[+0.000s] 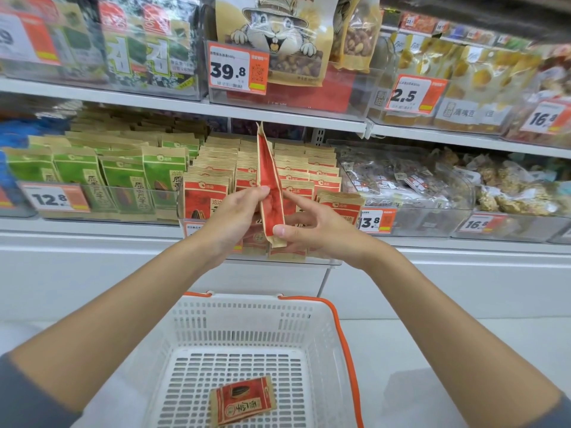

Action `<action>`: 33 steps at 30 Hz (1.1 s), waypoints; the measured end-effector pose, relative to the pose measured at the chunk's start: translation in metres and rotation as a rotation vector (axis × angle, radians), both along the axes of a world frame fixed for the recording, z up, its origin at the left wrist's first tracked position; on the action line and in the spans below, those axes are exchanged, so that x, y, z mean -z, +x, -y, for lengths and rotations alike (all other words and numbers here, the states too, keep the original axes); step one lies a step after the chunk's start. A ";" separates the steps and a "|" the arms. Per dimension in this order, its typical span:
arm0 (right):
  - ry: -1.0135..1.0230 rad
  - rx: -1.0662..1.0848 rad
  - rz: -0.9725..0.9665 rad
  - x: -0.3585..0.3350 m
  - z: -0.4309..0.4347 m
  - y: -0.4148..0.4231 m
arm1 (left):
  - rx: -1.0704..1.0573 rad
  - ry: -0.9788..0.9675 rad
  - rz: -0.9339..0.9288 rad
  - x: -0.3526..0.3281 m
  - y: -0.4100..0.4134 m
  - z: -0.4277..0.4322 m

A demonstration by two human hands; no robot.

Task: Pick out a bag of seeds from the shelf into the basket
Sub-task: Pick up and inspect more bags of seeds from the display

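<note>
Hanging in the air in front of the shelf, the red and tan paper bag of sunflower seeds point(268, 180) is out of its row and caught between both hands. The left hand point(234, 214) pinches its side edge at mid-height with curled fingertips. The right hand point(321, 233) pinches the lower end, thumb on the near face, other fingers behind, forefinger lying nearly straight against the bag.

Best, I judge, to let one hand take the bag fully, free the other, and lower it straight down, laying it flat rather than tossing it.

Its long axis runs near vertical, the top pointing up and leaning slightly left, narrow edge toward the camera. Just behind stand rows of matching red packets point(204, 199). Well below waits the white slotted plastic basket with orange handles point(247, 299), where a second red seed packet point(242, 403) lies flat.
</note>
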State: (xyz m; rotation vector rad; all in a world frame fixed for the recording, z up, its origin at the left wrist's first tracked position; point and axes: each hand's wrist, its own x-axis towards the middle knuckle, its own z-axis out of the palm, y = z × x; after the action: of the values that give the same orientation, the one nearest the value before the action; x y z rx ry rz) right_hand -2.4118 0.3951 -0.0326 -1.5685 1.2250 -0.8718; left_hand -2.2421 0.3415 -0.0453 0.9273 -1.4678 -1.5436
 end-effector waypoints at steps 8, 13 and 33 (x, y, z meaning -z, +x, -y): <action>-0.015 0.074 -0.106 -0.006 0.002 -0.008 | 0.057 -0.064 0.074 0.002 0.004 0.002; -0.086 0.259 -0.025 -0.007 0.010 -0.016 | 0.217 -0.061 0.195 0.008 0.002 -0.003; -0.122 0.373 0.027 -0.003 0.012 -0.017 | 0.257 -0.092 0.147 0.005 0.002 -0.009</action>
State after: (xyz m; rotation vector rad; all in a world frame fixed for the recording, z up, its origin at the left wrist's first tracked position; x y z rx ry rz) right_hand -2.4289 0.3832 -0.0292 -1.4383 1.4953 -1.2209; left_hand -2.2403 0.3502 -0.0499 0.8384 -1.8050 -1.6007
